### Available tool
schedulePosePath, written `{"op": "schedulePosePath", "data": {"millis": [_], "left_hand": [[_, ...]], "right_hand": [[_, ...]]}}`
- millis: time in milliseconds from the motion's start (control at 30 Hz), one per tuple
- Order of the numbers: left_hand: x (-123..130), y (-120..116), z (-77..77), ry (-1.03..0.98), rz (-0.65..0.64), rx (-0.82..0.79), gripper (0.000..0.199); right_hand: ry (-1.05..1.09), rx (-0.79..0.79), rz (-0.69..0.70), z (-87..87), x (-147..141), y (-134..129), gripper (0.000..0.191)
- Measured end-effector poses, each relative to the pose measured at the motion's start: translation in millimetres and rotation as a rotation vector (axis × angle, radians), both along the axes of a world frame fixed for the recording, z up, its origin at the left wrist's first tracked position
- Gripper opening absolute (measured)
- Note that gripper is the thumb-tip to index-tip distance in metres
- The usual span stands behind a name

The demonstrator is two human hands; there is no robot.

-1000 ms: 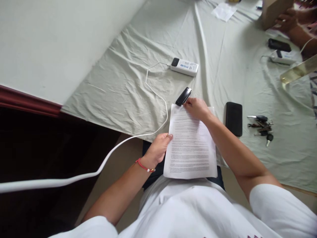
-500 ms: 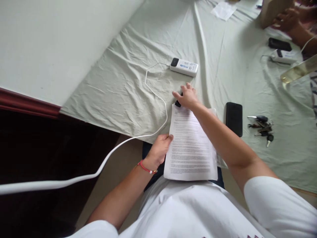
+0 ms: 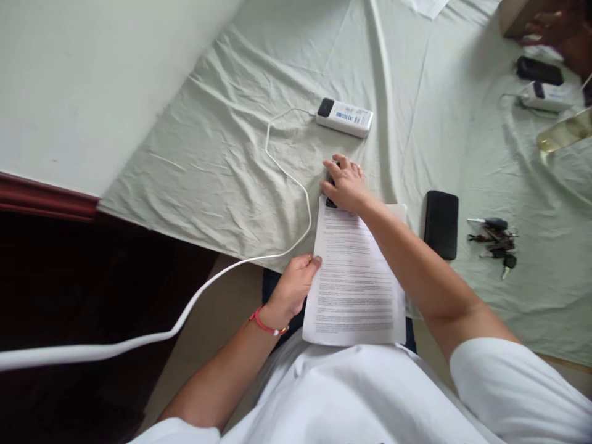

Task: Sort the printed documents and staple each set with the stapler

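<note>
My left hand (image 3: 296, 283) is closed on the left edge of a stack of printed sheets (image 3: 358, 277), thumb on top. The stack lies partly on the cloth-covered table and reaches over its front edge towards my shirt. At the top left corner of the sheets, my right hand (image 3: 346, 185) is over a black stapler (image 3: 330, 203), its fingers wrapped across the top. Most of the stapler is hidden under the hand; one end shows on the paper's corner.
A white power bank (image 3: 345, 117) with a white cable (image 3: 309, 209) lies beyond my right hand. To the right are a black phone (image 3: 441, 224) and a bunch of keys (image 3: 496, 237). At the far right another person's hand is near a box (image 3: 518, 17), a bottle (image 3: 562, 132) and another power bank (image 3: 548, 97).
My right hand has shifted slightly down and left over the stapler, whose end now sits on the paper's corner. My left hand keeps its hold. The view has moved a little.
</note>
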State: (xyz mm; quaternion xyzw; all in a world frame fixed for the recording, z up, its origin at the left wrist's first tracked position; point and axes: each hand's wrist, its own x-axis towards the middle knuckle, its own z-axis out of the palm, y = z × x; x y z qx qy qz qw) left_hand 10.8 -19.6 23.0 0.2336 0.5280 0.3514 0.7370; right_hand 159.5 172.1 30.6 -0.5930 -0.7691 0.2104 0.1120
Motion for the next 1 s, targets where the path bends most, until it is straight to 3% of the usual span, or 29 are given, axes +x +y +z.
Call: {"op": "schedulePosePath", "data": {"millis": [233,467,633,733,833,933,1000], "left_hand": [[3,1,8.4,-0.031,0.025,-0.040,0.052],[10,-1,6.4,0.039,0.038,0.066,0.053],[8,-9,5.7,0.044,0.021,0.069,0.049],[4,-15,4.8,0.036,0.030,0.065,0.055],[0,-20,3.1,0.038,0.032,0.098,0.057],[-2,-22,0.9,0.067,0.032,0.126,0.055],[-2,-22,-0.6,0.054,0.040,0.126,0.054]], "right_hand": [[-0.013,0.020,-0.022,1.6,-5,-8,0.058],[-0.003,0.025,-0.029,4.7,-5,-8,0.054],[0.036,0.035,-0.125,11.2,-3,-6,0.059],[0.131,0.205,-0.141,15.4,23,-11,0.060],[0.189,0.436,-0.176,17.0,72,-32,0.063],[0.071,0.541,-0.400,11.1,129,-71,0.077],[-0.037,0.501,-0.618,1.5,157,-102,0.092]]}}
